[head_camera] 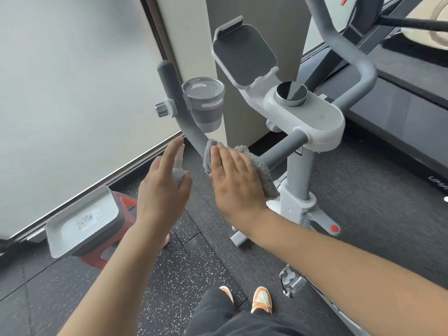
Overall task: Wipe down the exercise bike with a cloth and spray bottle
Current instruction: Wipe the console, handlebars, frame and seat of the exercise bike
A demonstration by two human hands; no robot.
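Note:
The white and grey exercise bike [298, 117] stands in front of me, with a tablet holder, a round black knob and curved grey handlebars. My right hand [236, 177] lies flat on a grey cloth [260, 169], pressing it over the bend of the left handlebar [186, 117]. My left hand [163, 190] holds a small clear spray bottle [179, 166] just left of that bar, index finger stretched up along its nozzle. A grey cup [204, 103] sits in a holder clamped to the same bar.
A frosted glass wall [72, 93] runs along the left. A grey tray on a red base [84, 221] stands low at my left. A black treadmill [400, 98] fills the right. A bike pedal [291, 281] and my shoes [261, 300] are on the speckled floor.

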